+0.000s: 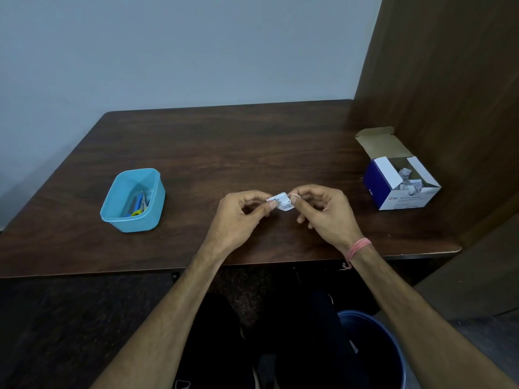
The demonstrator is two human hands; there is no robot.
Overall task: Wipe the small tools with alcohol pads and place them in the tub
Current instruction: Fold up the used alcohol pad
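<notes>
Left hand (238, 213) and right hand (323, 210) each pinch an end of the pad packet (281, 203), likely to tear it; tools lie in tub (112, 203).

Lt blue tub (132, 217), dk brown woodgrain table (224, 147), blue/white box (393, 189), pink wristband (359, 247).

Showing: one blue tub (134, 200), one open pad box (401, 183), one pad packet (281, 202), two hands, one bin (373, 343).
</notes>
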